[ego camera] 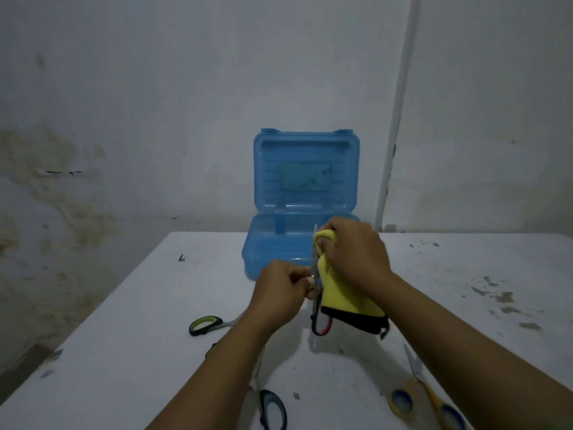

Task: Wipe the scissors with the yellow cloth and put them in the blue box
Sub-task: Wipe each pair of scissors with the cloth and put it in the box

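Note:
My left hand (pixel 280 288) grips a pair of scissors (pixel 317 318) near the pivot, holding them upright above the table, black and red handles down, blade tip up. My right hand (pixel 356 252) grips the yellow cloth (pixel 344 297) with a black hem and wraps it around the blades. Behind my hands the blue box (pixel 305 181) stands with its lid raised. Its tray (pixel 266 243) rests on the table, partly hidden by my hands.
On the white table (pixel 124 321) lie three more pairs of scissors: green-handled (pixel 206 324) at the left, black and blue (pixel 271 408) near the front edge, yellow and blue (pixel 424 395) at the right. A white pipe (pixel 393 119) runs up the stained wall.

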